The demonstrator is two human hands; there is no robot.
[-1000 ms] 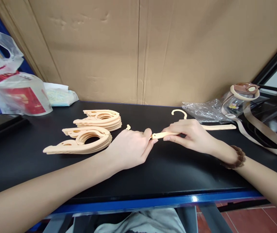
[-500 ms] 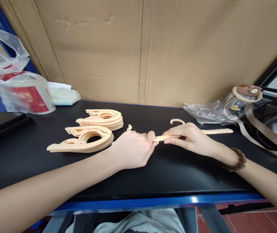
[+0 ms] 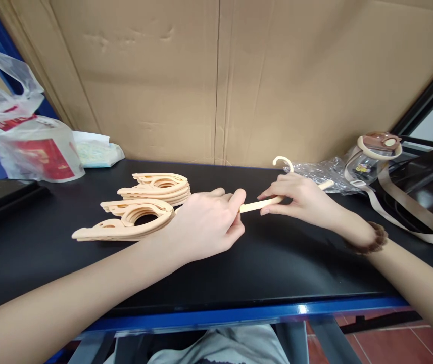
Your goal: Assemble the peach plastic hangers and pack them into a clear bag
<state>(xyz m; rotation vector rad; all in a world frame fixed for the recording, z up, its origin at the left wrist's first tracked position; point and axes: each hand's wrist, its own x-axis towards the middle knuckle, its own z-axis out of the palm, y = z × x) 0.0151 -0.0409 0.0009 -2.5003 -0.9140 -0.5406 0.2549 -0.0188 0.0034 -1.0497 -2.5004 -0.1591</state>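
Note:
Between my two hands is a cream plastic clothes hanger (image 3: 257, 206), lifted above the black tabletop. My left hand (image 3: 214, 222) is closed around one arm of it, its fingers curled with the thumb alongside. My right hand (image 3: 295, 198) pinches the hanger nearer its middle, thumb below and fingers on top. The hook (image 3: 283, 161) sticks up behind my right hand, and the far arm's tip (image 3: 327, 185) shows past the knuckles. My palms and fingers hide the rest. Left of my left hand lie two stacks of folded cream hangers, a nearer stack (image 3: 125, 227) and a farther stack (image 3: 159, 188).
A cardboard sheet (image 3: 144, 81) stands along the table's back edge. On the left are a phone (image 3: 4, 194), a bagged roll (image 3: 42, 151) and a tissue pack (image 3: 97, 150). To the right are clear plastic wrap (image 3: 315, 172), a strapped bottle (image 3: 375, 156) and a black bag (image 3: 428, 187).
The hanger has been raised and tilted, its hook and right end now higher. My right hand has moved up slightly with it, and more of the hanger's arm shows between my hands.

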